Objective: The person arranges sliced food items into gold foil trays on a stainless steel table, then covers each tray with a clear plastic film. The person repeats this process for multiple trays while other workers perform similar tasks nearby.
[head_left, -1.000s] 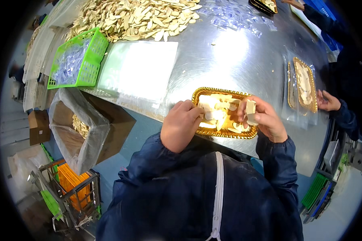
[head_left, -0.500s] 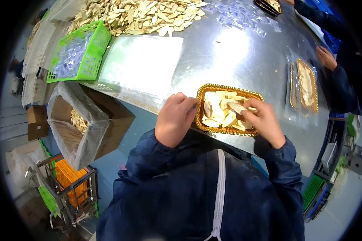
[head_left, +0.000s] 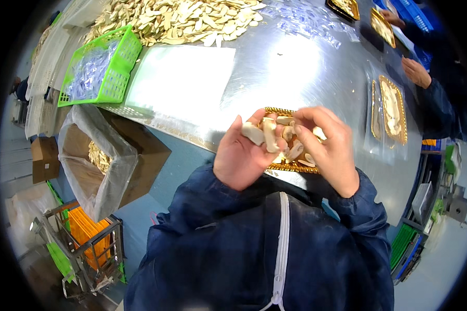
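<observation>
A gold-rimmed brown tray (head_left: 290, 167) with pale dried mushroom slices (head_left: 294, 152) in it sits at the table's near edge. Over its left side my left hand (head_left: 239, 160) is turned palm up, its fingers curled around a few mushroom slices (head_left: 269, 133). My right hand (head_left: 331, 147) reaches over the tray's right side. Its thumb and fingertips close on a slice (head_left: 289, 129) near the left fingers. Both hands hide much of the tray.
A large heap of slices (head_left: 176, 20) lies at the back left. Nearby stand a green basket of clear packets (head_left: 120, 70), a white sheet (head_left: 181, 72) and a lined carton (head_left: 150, 150). Bagged trays (head_left: 394, 111) lie at right, near a co-worker's hand (head_left: 416, 72).
My left hand has left the tray rim and turned palm up with slices in it. My right hand has come left beside it. At the far right another filled tray has appeared by the co-worker.
</observation>
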`<act>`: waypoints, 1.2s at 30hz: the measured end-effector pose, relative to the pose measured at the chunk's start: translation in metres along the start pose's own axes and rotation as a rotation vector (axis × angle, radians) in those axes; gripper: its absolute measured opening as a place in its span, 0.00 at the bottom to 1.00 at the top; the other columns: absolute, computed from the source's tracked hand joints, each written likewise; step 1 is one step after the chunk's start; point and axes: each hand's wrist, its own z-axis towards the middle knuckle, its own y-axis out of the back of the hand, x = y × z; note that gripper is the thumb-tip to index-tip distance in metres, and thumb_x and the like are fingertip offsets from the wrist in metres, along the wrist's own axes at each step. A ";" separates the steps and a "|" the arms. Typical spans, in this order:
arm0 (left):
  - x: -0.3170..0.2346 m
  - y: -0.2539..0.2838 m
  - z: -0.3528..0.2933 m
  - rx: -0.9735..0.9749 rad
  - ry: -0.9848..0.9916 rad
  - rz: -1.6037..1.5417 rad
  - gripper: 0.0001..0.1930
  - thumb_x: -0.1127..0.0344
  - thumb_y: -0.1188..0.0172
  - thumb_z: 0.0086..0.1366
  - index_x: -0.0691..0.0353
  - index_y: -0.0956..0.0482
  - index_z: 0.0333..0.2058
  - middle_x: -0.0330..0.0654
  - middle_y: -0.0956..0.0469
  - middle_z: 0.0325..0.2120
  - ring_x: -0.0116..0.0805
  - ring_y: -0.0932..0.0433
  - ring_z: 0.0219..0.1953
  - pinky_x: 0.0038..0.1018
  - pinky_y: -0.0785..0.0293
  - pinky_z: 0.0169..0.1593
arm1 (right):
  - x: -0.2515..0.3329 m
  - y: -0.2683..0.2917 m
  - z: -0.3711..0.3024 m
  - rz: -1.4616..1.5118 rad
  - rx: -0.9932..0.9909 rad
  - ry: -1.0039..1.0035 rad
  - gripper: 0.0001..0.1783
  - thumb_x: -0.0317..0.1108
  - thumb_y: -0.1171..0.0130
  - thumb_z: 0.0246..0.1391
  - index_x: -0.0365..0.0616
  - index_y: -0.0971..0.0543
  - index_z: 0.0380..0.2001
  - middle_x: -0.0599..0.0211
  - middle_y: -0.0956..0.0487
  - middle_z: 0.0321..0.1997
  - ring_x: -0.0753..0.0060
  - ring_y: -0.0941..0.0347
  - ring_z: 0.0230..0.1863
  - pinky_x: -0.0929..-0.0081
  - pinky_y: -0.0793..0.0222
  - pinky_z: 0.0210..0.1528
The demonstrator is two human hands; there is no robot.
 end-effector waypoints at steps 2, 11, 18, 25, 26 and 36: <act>-0.017 0.012 -0.002 0.074 -0.011 0.048 0.20 0.50 0.51 0.72 0.51 0.28 0.56 0.40 0.25 0.50 0.36 0.29 0.52 0.34 0.31 0.56 | -0.017 0.002 -0.015 -0.171 0.176 -0.016 0.09 0.31 0.37 0.49 0.38 0.21 0.33 0.59 0.21 0.32 0.57 0.22 0.33 0.65 0.27 0.35; -0.028 0.012 -0.002 -0.001 -0.046 0.094 0.23 0.47 0.55 0.73 0.51 0.36 0.61 0.37 0.26 0.39 0.30 0.31 0.38 0.26 0.30 0.42 | -0.030 -0.023 -0.034 -0.565 0.306 0.136 0.09 0.33 0.36 0.43 0.42 0.22 0.27 0.62 0.27 0.27 0.57 0.25 0.34 0.62 0.28 0.36; -0.037 0.015 -0.002 -0.061 -0.077 0.198 0.24 0.47 0.49 0.70 0.52 0.32 0.58 0.37 0.26 0.38 0.30 0.31 0.40 0.25 0.32 0.40 | -0.043 -0.004 -0.025 -0.330 0.374 -0.192 0.12 0.36 0.39 0.45 0.37 0.24 0.21 0.58 0.24 0.25 0.52 0.26 0.29 0.61 0.31 0.31; -0.040 0.005 -0.016 -0.158 -0.103 0.419 0.23 0.51 0.46 0.68 0.59 0.29 0.54 0.38 0.27 0.38 0.31 0.31 0.41 0.24 0.34 0.37 | -0.047 0.017 -0.016 0.120 0.521 -0.526 0.13 0.34 0.45 0.50 0.32 0.22 0.26 0.61 0.28 0.18 0.76 0.35 0.20 0.73 0.36 0.27; -0.039 0.005 -0.017 -0.153 -0.102 0.459 0.21 0.53 0.47 0.68 0.59 0.28 0.53 0.38 0.27 0.38 0.31 0.31 0.40 0.23 0.34 0.36 | -0.050 0.015 -0.017 0.125 0.559 -0.526 0.13 0.34 0.45 0.51 0.32 0.22 0.26 0.60 0.27 0.18 0.74 0.33 0.21 0.72 0.35 0.28; -0.023 -0.001 -0.023 -0.136 -0.314 1.630 0.07 0.70 0.41 0.65 0.64 0.21 0.40 0.36 0.24 0.26 0.29 0.26 0.29 0.23 0.32 0.32 | -0.044 -0.008 -0.015 -0.238 0.379 0.004 0.08 0.31 0.40 0.52 0.38 0.19 0.34 0.56 0.20 0.30 0.55 0.23 0.32 0.65 0.29 0.35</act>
